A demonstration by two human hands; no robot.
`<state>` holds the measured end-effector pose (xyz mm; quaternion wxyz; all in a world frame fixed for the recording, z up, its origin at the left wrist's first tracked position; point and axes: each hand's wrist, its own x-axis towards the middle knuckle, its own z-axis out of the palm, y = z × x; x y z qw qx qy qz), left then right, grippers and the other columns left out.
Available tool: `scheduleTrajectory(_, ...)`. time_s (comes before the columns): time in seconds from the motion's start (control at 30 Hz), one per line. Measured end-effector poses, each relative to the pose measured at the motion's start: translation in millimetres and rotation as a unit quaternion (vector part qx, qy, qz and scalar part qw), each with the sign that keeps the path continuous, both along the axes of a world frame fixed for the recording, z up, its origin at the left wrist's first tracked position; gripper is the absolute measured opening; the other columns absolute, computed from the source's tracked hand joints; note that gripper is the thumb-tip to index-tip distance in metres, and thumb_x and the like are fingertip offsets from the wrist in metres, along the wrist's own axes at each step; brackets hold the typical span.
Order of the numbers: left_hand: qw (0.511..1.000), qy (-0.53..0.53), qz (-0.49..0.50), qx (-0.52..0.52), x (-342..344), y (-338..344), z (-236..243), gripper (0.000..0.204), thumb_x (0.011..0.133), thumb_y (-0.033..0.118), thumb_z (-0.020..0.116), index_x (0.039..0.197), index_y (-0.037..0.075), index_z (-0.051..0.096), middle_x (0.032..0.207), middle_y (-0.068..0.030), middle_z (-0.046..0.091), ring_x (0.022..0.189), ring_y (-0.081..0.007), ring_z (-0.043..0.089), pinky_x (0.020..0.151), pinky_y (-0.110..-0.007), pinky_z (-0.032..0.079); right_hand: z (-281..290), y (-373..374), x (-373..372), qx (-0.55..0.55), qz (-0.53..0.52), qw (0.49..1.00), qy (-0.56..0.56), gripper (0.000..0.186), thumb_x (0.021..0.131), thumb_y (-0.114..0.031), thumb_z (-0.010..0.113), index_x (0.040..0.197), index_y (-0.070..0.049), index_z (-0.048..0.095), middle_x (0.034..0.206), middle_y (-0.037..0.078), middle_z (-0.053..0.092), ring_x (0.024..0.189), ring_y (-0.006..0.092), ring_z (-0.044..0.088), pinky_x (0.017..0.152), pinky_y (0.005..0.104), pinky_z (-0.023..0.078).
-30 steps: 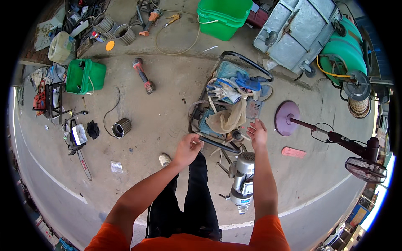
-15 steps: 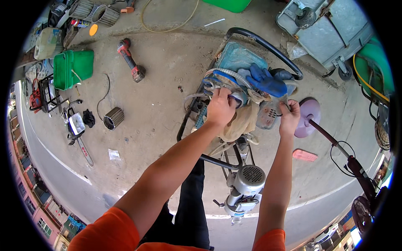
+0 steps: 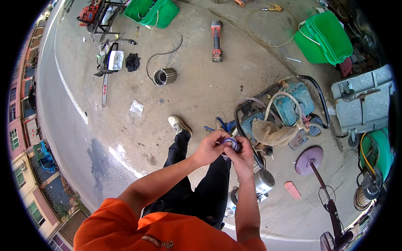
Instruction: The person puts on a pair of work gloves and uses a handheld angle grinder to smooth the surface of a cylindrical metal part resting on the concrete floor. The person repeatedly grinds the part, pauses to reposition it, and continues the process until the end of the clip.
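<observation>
In front of my body, both hands meet at a small purple-and-white ring-shaped roll [image 3: 231, 142], which looks like a roll of tape. My left hand [image 3: 208, 149] pinches its left side with bent fingers. From the right, my right hand [image 3: 243, 160] closes on the same roll, thumb against it. Just beyond the hands, blue-and-grey work gloves [image 3: 228, 125] lie beside a machine with a black tubular frame [image 3: 312, 79]. Teal parts [image 3: 295, 102], a pale hose and a beige cloth [image 3: 268, 132] sit within that frame. My right arm partly hides a silver motor [image 3: 264, 180].
A red-and-black cordless power tool [image 3: 216, 42] and a ribbed metal cylinder [image 3: 165, 77] lie on the concrete. Leftward is a chainsaw [image 3: 105, 90]. Green buckets [image 3: 324, 37] stand far off. Right are a purple round stand base [image 3: 309, 160] and a grey metal cart [image 3: 364, 102].
My view has swung left. Both hands have left the machine and come together nearer my body around the roll. The blue gloves, earlier on top of the machine, now lie beside its frame.
</observation>
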<state>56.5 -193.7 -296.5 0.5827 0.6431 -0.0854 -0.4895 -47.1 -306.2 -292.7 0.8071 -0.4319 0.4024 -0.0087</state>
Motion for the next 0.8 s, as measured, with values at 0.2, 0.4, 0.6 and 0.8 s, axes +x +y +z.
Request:
scheduleTrajectory(0.2,0.962,-0.241,-0.053,0.116,32,142,0,0.038,0.077,-0.002,0.066,0.108,0.001,0.046,0.091,-0.0087,0.060,0.080,-0.0152,0.062,0.064,-0.029,0.052,-18,137,69,-0.244,0.226,0.937,0.111,0.027,0.076,-0.002,0.069,0.099,-0.002,0.055,0.091,0.009,0.063,0.077,0.0175,0.060,0.069,0.0320,0.048)
scheduleTrajectory(0.4,0.796,0.424,0.402,0.161,64,260,-44,0.021,0.094,0.025,0.044,0.080,0.011,0.049,0.061,0.0011,0.043,0.047,-0.0100,0.039,0.039,-0.025,0.026,-41,242,136,-0.458,0.347,0.817,0.046,0.032,0.071,0.001,0.064,0.097,-0.005,0.047,0.088,0.015,0.059,0.085,0.0410,0.061,0.071,0.0486,0.049)
scheduleTrajectory(0.6,0.769,0.518,0.367,-0.068,100,305,-14,0.049,0.099,0.056,0.035,0.068,0.018,0.042,0.058,0.0051,0.035,0.051,-0.0102,0.034,0.046,-0.025,0.025,-66,288,152,-0.463,0.338,0.807,0.144,0.026,0.075,-0.006,0.066,0.093,-0.003,0.049,0.079,0.023,0.063,0.078,0.0454,0.062,0.069,0.0507,0.048)
scheduleTrajectory(0.8,0.763,0.188,0.612,-0.085,138,321,-73,0.022,0.097,0.021,0.046,0.099,0.010,0.064,0.094,-0.0076,0.062,0.085,-0.0180,0.058,0.076,-0.027,0.046,-24,369,173,-0.351,0.392,0.837,0.152,0.018,0.076,-0.009,0.065,0.085,-0.002,0.051,0.075,0.023,0.062,0.074,0.0414,0.064,0.067,0.0455,0.049)
